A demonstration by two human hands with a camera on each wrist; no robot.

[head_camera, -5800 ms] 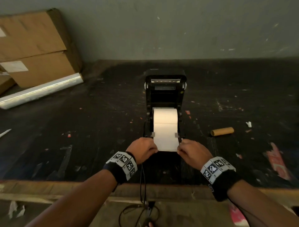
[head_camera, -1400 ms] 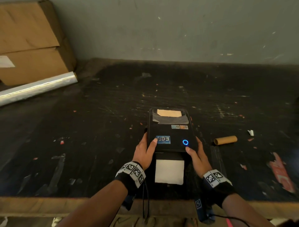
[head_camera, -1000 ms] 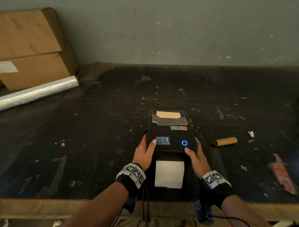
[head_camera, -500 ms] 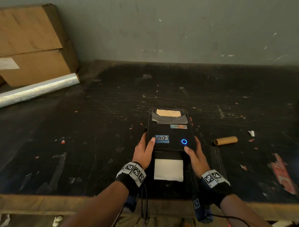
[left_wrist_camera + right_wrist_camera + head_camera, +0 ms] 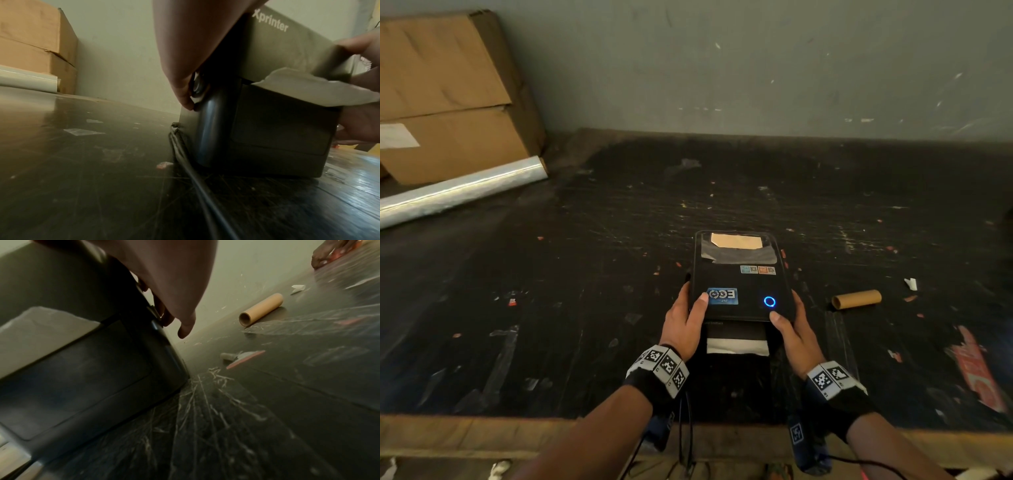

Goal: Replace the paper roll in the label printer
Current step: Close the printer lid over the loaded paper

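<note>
While lid hides the roll | both grips clamp label printer [image 5: 738,277]: left hand [image 5: 683,323], right hand [image 5: 792,334] | paper strip [image 5: 738,346] protrudes.

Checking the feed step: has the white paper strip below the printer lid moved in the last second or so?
Yes. The paper strip has drawn back toward the printer lid; less of it shows between the hands.

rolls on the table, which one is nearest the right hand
The small brown cardboard tube, lying on its side just right of the right hand. The long shiny film roll lies far off by the boxes.
</note>
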